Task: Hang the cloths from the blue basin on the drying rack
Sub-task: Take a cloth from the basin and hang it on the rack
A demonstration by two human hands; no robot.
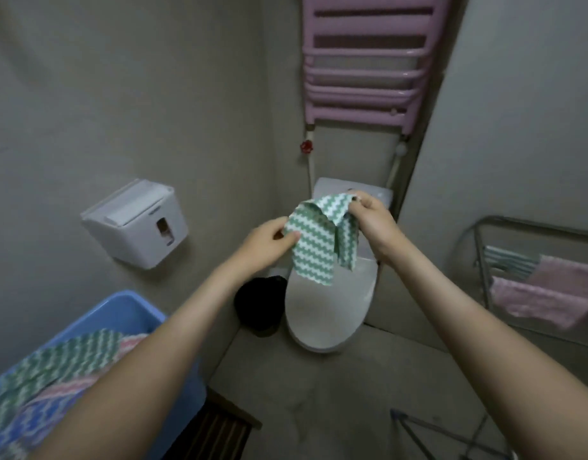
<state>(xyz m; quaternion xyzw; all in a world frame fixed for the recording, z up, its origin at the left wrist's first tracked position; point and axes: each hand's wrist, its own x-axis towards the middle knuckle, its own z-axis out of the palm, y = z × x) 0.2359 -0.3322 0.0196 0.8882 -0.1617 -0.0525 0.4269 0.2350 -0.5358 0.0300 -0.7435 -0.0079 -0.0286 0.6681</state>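
A green-and-white zigzag cloth (316, 242) hangs in the air above the toilet, held between both hands. My left hand (266, 242) pinches its left edge, and my right hand (372, 215) grips its upper right corner. The blue basin (127, 310) sits at the lower left with several patterned cloths (60, 370) piled in it, partly hidden by my left forearm. The metal drying rack (481, 260) stands at the right edge with pink cloths (544, 297) and a striped cloth (508, 262) draped on its bars.
A closed white toilet (326, 313) is straight ahead, with a black bin (259, 303) to its left. A white tissue box (136, 224) is mounted on the left wall. A pink radiator (365, 71) hangs above the toilet. A wooden stool (219, 429) sits under the basin.
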